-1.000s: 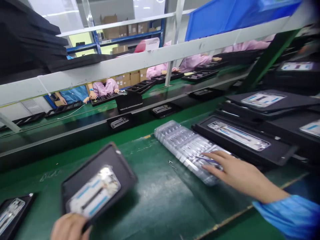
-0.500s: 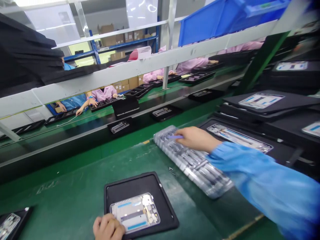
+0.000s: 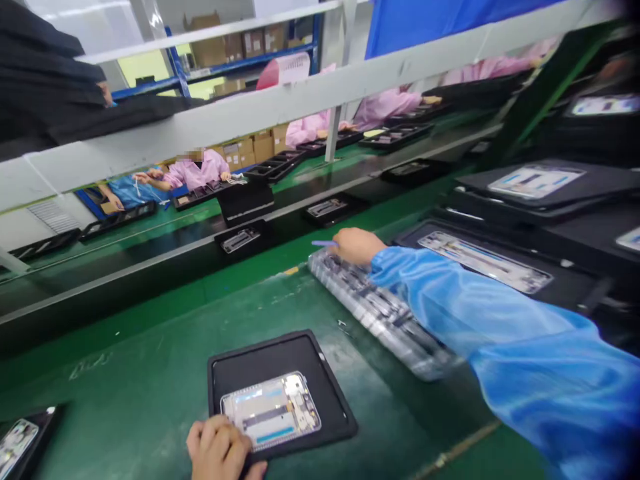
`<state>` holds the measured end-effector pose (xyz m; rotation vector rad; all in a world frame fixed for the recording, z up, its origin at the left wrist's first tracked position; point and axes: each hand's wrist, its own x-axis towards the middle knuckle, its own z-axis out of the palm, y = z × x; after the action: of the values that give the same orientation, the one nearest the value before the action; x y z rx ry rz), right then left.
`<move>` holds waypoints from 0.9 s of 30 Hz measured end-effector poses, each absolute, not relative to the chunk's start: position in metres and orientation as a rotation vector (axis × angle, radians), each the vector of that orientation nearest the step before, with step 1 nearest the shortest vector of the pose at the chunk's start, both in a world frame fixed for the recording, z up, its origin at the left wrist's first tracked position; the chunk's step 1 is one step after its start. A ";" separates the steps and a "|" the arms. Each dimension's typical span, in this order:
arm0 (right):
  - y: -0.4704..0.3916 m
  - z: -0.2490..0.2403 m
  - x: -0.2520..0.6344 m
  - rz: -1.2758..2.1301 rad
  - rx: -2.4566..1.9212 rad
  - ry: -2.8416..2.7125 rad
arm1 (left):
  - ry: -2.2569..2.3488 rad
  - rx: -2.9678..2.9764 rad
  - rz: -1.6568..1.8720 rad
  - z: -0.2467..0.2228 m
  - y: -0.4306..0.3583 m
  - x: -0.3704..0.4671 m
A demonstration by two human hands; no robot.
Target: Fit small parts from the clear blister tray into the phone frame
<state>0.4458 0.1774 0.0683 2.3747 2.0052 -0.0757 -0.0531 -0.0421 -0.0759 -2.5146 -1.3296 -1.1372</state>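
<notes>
My left hand is closed on the near left edge of a black foam tray, fingers over its rim by the phone frame. That phone frame, silvery with blue strips and a dark flat cable, lies in the tray. Off to the right, my right hand pinches a thin purple stick-like tool, its tip pointing left. The hand is over the far end of a clear plastic blister tray holding several dark parts. My blue sleeve hides part of that tray.
Stacked black trays with phone frames stand at the right. Another black tray sits at the lower left. A conveyor carrying black trays runs behind the bench. Co-workers in pink sleeves work beyond it. A white rail crosses above.
My right hand, with the purple tool, has moved up and left to the blister tray's far end. My left hand stays at the black tray. The view has shifted slightly.
</notes>
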 end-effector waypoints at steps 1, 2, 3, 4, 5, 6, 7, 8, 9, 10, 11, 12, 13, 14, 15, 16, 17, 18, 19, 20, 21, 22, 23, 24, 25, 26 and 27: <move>0.177 0.074 0.448 -0.068 2.373 2.011 | -1.348 -2.566 -1.105 -0.073 -0.044 -0.057; 0.174 0.080 0.452 -0.063 2.366 2.021 | -1.366 -2.608 -1.075 -0.070 -0.046 -0.060; 0.167 0.088 0.458 -0.063 2.353 2.036 | -1.382 -2.643 -1.048 -0.067 -0.048 -0.062; 0.156 0.095 0.464 -0.071 2.333 2.052 | -1.396 -2.673 -1.026 -0.065 -0.050 -0.063; 0.141 0.101 0.473 -0.089 2.310 2.066 | -1.405 -2.698 -1.011 -0.064 -0.051 -0.064; 0.121 0.107 0.482 -0.119 2.285 2.078 | -1.407 -2.715 -1.003 -0.063 -0.052 -0.064; 0.096 0.110 0.492 -0.164 2.262 2.078 | -1.403 -2.724 -1.001 -0.063 -0.053 -0.064; 0.069 0.111 0.502 -0.214 2.248 2.065 | -1.393 -2.726 -1.002 -0.064 -0.053 -0.063; 0.040 0.109 0.511 -0.270 2.244 2.043 | -1.381 -2.724 -1.003 -0.065 -0.053 -0.063; 0.012 0.104 0.519 -0.328 2.246 2.028 | -1.370 -2.718 -1.004 -0.066 -0.052 -0.063; -0.016 0.096 0.525 -0.372 2.258 2.024 | -1.363 -2.713 -1.005 -0.067 -0.052 -0.063; -0.040 0.084 0.529 -0.410 2.271 2.033 | -1.359 -2.709 -1.006 -0.067 -0.051 -0.063; -0.061 0.072 0.531 -0.441 2.283 2.059 | -1.362 -2.706 -1.008 -0.066 -0.050 -0.063; -0.077 0.058 0.531 -0.453 2.306 2.089 | -1.367 -2.704 -1.010 -0.065 -0.049 -0.063; -0.089 0.046 0.530 -0.454 2.334 2.122 | -1.375 -2.702 -1.013 -0.063 -0.048 -0.064; -0.096 0.036 0.528 -0.447 2.363 2.157 | -1.381 -2.702 -1.015 -0.061 -0.047 -0.064; -0.100 0.028 0.527 -0.440 2.387 2.192 | -1.385 -2.702 -1.016 -0.059 -0.046 -0.064; -0.101 0.024 0.526 -0.440 2.398 2.231 | -1.384 -2.703 -1.016 -0.057 -0.046 -0.063; -0.100 0.024 0.525 -0.453 2.390 2.277 | -1.382 -2.702 -1.015 -0.055 -0.045 -0.063; -0.097 0.026 0.525 -0.480 2.359 2.328 | -1.378 -2.701 -1.012 -0.054 -0.045 -0.063; -0.093 0.031 0.525 -0.515 2.314 2.377 | -1.374 -2.700 -1.008 -0.054 -0.045 -0.063; -0.090 0.037 0.525 -0.550 2.262 2.421 | -1.371 -2.699 -1.002 -0.054 -0.045 -0.063; -0.086 0.043 0.525 -0.583 2.207 2.457 | -1.370 -2.699 -0.996 -0.054 -0.045 -0.063; -0.083 0.050 0.524 -0.610 2.156 2.485 | -1.372 -2.699 -0.992 -0.055 -0.045 -0.063; -0.080 0.056 0.522 -0.629 2.109 2.507 | -1.375 -2.699 -0.990 -0.055 -0.045 -0.063; -0.079 0.061 0.520 -0.642 2.071 2.522 | -1.378 -2.697 -0.991 -0.056 -0.045 -0.063; -0.078 0.065 0.518 -0.651 2.039 2.533 | -1.382 -2.694 -0.994 -0.056 -0.046 -0.063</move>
<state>0.5179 -0.0776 0.0653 2.0392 2.5327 -0.6514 -0.0631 -0.0455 -0.0561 -2.6939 -1.3823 -0.9936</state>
